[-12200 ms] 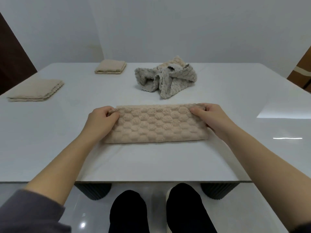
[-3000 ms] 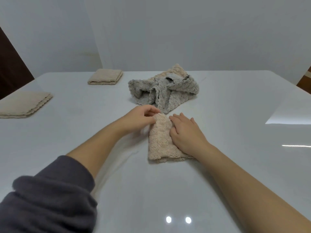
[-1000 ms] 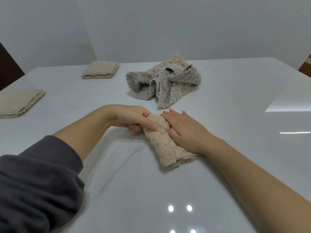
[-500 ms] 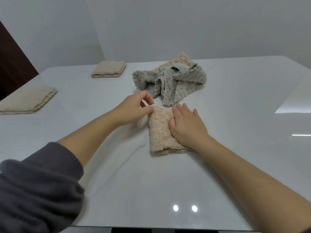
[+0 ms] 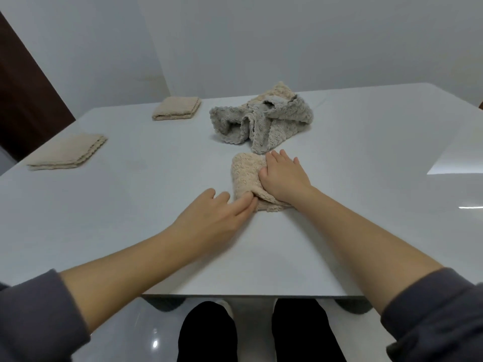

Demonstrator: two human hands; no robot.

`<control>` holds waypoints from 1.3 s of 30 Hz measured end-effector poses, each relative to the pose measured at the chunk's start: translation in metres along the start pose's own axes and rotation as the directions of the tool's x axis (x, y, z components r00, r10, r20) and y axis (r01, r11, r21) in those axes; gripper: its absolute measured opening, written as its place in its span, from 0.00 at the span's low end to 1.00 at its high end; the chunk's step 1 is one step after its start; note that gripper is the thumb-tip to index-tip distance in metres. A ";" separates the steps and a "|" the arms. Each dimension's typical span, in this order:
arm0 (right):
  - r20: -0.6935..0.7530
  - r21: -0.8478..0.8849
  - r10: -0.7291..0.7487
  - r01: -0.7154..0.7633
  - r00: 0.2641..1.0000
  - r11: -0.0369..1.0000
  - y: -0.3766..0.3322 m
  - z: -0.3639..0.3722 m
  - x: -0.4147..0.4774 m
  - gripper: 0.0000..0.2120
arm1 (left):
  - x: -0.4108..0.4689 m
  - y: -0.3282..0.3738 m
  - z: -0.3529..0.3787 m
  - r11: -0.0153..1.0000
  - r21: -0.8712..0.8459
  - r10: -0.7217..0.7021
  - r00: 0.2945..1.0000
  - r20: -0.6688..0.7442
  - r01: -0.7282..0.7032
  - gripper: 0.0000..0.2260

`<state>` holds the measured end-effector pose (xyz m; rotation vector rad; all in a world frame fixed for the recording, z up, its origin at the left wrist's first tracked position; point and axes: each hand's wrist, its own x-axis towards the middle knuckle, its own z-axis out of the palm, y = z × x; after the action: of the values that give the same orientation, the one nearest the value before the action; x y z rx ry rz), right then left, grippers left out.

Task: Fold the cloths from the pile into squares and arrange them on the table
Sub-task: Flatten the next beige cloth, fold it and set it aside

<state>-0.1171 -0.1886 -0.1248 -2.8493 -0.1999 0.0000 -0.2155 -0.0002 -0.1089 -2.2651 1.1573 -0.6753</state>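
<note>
Right hand [image 5: 283, 176] flat, pressing beige cloth [image 5: 244, 173]; left hand [image 5: 217, 218], fingers straight, seemingly nudges its near corner. Hold pressure, square edges.

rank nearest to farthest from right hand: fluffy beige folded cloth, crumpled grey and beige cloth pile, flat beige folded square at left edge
1. fluffy beige cloth, under right hand
2. crumpled pile, just beyond
3. flat beige square, far left

head-worn wide-angle view, looking forward and down, close over the white table [image 5: 130, 205]
</note>
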 end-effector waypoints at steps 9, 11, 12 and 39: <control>-0.016 0.002 -0.005 0.005 1.000 1.000 -0.001 0.000 0.001 0.26 | 0.031 0.010 -0.003 0.991 0.131 -0.057 0.969 0.242 0.026 0.07; -0.020 0.014 -0.006 0.006 1.000 1.000 -0.001 0.001 0.001 0.27 | 0.039 0.011 -0.007 0.979 0.205 -0.047 0.956 0.291 -0.014 0.11; -0.021 0.016 -0.008 0.008 1.000 1.000 -0.001 0.001 0.001 0.27 | 0.042 0.014 -0.011 0.956 0.289 -0.072 0.923 0.378 -0.044 0.12; -0.059 -0.026 -0.023 0.021 0.998 0.999 0.003 0.007 0.007 0.24 | 0.075 0.019 -0.032 0.876 0.344 -0.058 0.634 0.771 -0.338 0.09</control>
<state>-0.1095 -0.1885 -0.1317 -2.8679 -0.2200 -0.0916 -0.2082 -0.0791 -0.0815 -1.6995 0.6306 0.1228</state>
